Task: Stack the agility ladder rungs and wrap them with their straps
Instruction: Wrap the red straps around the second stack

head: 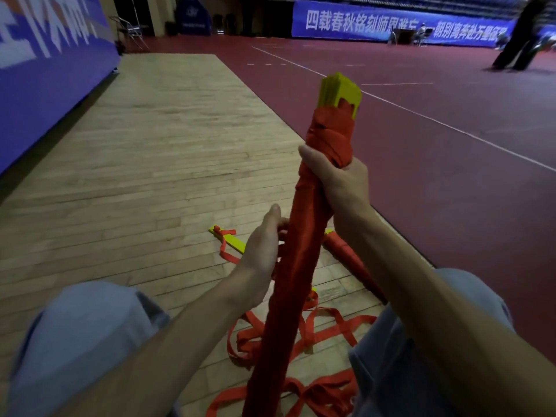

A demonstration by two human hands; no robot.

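- Bundle of rungs (304,236): I see a stack of yellow ladder rungs held nearly upright and tilted to the right, between the knees. Red strap covers almost its whole length; only the yellow rung ends (341,90) show at the top.
- Right hand (337,182): I read it as closed around the upper part of the bundle, just below a thicker band of strap turns. The thumb lies across the near side of the wrap and the fingers curl behind it.
- Left hand (261,251): it sits lower, against the left side of the bundle, fingers bent toward the strap. The fingertips are hidden behind the wrap, so I cannot tell whether they pinch the strap or only press on it.
- Loose strap (328,329): red webbing lies in loops and tangles on the wooden floor (150,145) around the foot of the bundle, reaching toward the right knee.
- Single rung (228,239): one yellow rung lies flat on the wooden floor to the left of the bundle, with red strap threaded at its end.
- Second wrapped bundle (349,254): a red-wrapped bar lies on the floor behind the right forearm, partly hidden.
- Setting: light blue trousers (90,326) cover both knees; dark red court flooring (421,130) with white lines lies to the right, and a blue banner (45,70) runs along the left.
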